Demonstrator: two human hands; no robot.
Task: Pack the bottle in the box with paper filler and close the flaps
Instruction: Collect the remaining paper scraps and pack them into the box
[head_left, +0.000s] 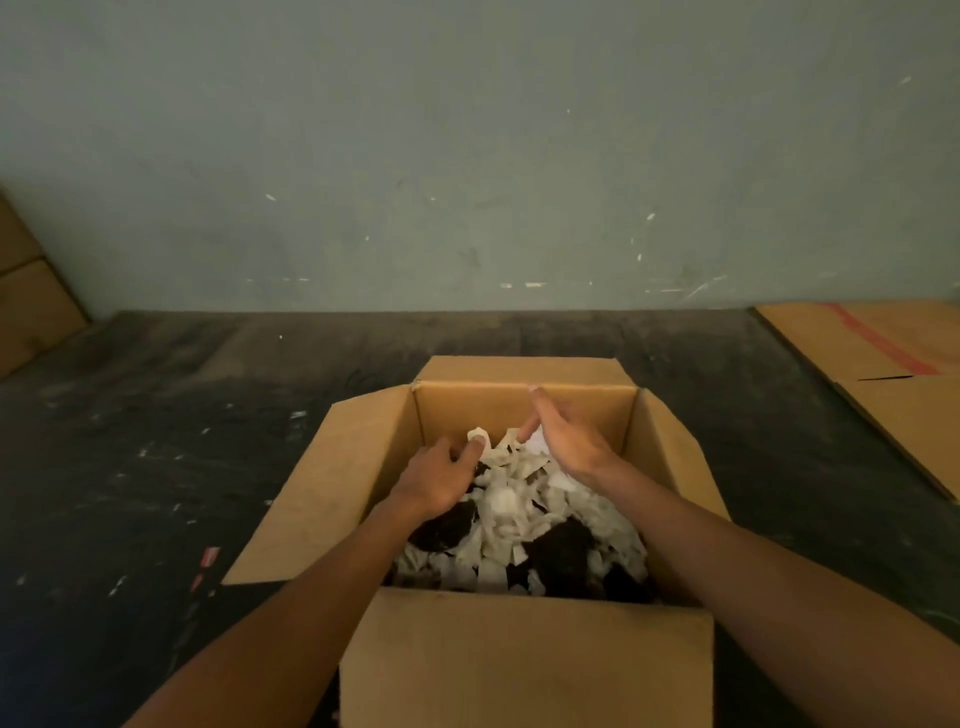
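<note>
Box (524, 660) at frame centre holds filler (519, 499); left hand (441, 478) pinches it, right hand (566, 441) stays flat, fingers straight. Filling step; flaps come next.

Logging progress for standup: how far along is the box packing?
Done: paper filler already fills the box; no bottle is visible. In hand: left hand pinches filler, right hand flat, open above it. Left: all four flaps remain open.

open cardboard box (524, 670) on a dark floor (156, 441), flaps out; pale paper filler (519, 514) inside; left hand (441, 480) pinches a strip; right hand (563, 439) flat, fingers straight, above the filler.
</note>
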